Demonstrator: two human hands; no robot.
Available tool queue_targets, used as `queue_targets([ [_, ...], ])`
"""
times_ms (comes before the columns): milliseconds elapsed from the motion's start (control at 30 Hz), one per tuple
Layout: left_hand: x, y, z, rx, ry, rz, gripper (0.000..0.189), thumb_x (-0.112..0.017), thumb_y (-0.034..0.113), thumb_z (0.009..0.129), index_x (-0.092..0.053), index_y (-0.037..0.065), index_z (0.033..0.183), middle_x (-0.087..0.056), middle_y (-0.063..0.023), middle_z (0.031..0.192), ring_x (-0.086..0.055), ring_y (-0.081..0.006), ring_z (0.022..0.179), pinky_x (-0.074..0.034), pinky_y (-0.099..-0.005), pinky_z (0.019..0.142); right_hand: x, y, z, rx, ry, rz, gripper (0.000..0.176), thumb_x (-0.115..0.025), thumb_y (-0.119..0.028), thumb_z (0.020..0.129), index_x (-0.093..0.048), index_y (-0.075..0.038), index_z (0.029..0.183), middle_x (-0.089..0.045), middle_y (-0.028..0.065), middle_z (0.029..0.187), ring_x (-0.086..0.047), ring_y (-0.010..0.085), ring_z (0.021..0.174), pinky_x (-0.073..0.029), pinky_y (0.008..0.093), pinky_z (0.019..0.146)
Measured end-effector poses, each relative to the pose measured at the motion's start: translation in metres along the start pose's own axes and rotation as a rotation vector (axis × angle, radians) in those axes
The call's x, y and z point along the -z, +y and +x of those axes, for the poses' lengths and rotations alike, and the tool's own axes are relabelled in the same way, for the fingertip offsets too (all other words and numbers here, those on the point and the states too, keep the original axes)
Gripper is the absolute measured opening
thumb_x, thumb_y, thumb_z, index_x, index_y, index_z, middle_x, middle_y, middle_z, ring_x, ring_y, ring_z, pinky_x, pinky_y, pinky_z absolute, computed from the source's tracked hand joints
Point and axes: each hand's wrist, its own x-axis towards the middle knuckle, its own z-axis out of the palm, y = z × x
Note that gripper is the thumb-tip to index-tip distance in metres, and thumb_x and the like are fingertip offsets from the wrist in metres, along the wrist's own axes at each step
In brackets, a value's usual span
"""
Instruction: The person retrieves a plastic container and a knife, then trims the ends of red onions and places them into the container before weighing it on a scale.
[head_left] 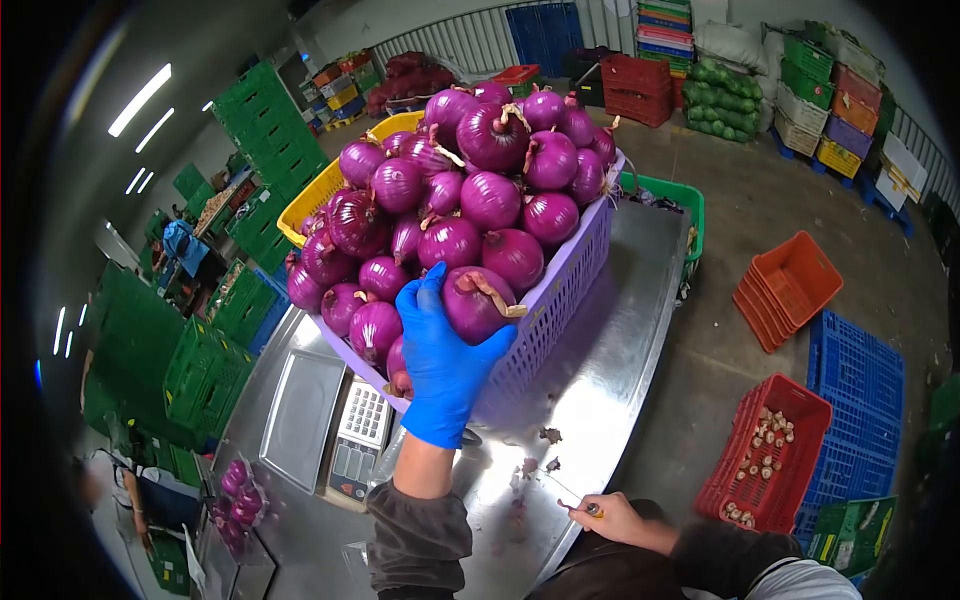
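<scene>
A purple crate (570, 300) heaped with red onions (490, 200) stands on a metal table (590, 420). My left hand (440, 350), in a blue glove, has its fingers around a large red onion (475, 308) with a dry stem, at the near edge of the heap. Bare and lower down at the table's edge, my right hand (612, 522) is closed around a small knife (594, 510) with a yellowish handle. Bits of dark peel (530, 467) lie on the metal between the two hands.
Left of the crate sits a scale (355, 440); bagged onions (238, 500) lie near the table's left edge. A yellow crate (310, 195) is behind. Red crates (735, 450) and blue pallets (860, 400) stand on the right floor. People (185, 245) are at the left.
</scene>
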Motion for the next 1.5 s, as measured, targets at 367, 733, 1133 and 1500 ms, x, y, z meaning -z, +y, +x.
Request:
queue_targets([
  [367,0.075,0.030,-0.141,0.759,-0.062,-1.585,0.109,-0.081,0.049,0.065,-0.026,-0.003,0.144,-0.042,-0.0196,0.140,-0.041,-0.0362,0.132,-0.038,-0.0500,0.109,0.040,-0.039,0.006,0.034,0.236,0.214,0.016,-0.070,-0.016,0.086,-0.067,0.000,0.084,-0.062,0.0040,0.062,-0.059,0.0063,0.057,-0.047,0.0244,0.053],
  [733,0.121,-0.007,-0.256,0.919,-0.681,-1.395,0.101,-0.087,0.044,0.060,-0.041,-0.003,0.137,-0.054,-0.0187,0.131,-0.051,-0.0264,0.124,-0.036,-0.0390,0.108,0.040,-0.142,0.011,0.569,-0.360,-0.392,0.043,-0.068,-0.043,0.083,-0.054,-0.007,0.065,-0.056,0.0068,0.056,-0.055,0.0295,0.048,-0.042,0.0361,0.046],
  [1133,0.145,-0.020,-0.273,0.791,-0.837,-1.326,0.096,-0.086,0.038,0.057,-0.047,0.000,0.136,-0.055,-0.0125,0.133,-0.051,-0.0234,0.123,-0.034,-0.0372,0.107,-0.010,-0.150,0.007,0.820,-0.371,-0.471,0.051,-0.065,-0.057,0.081,-0.052,-0.011,0.064,-0.051,0.0031,0.055,-0.054,0.0243,0.046,-0.039,0.0359,0.042],
  [1500,0.148,-0.016,-0.268,0.690,-0.922,-1.090,0.087,-0.086,0.025,0.057,-0.050,0.002,0.133,-0.058,-0.0124,0.128,-0.054,-0.0250,0.120,-0.037,-0.0371,0.105,-0.010,-0.137,-0.005,0.813,-0.304,-0.531,0.049,-0.063,-0.056,0.083,-0.052,-0.011,0.067,-0.050,0.0030,0.057,-0.055,0.0240,0.048,-0.040,0.0344,0.042],
])
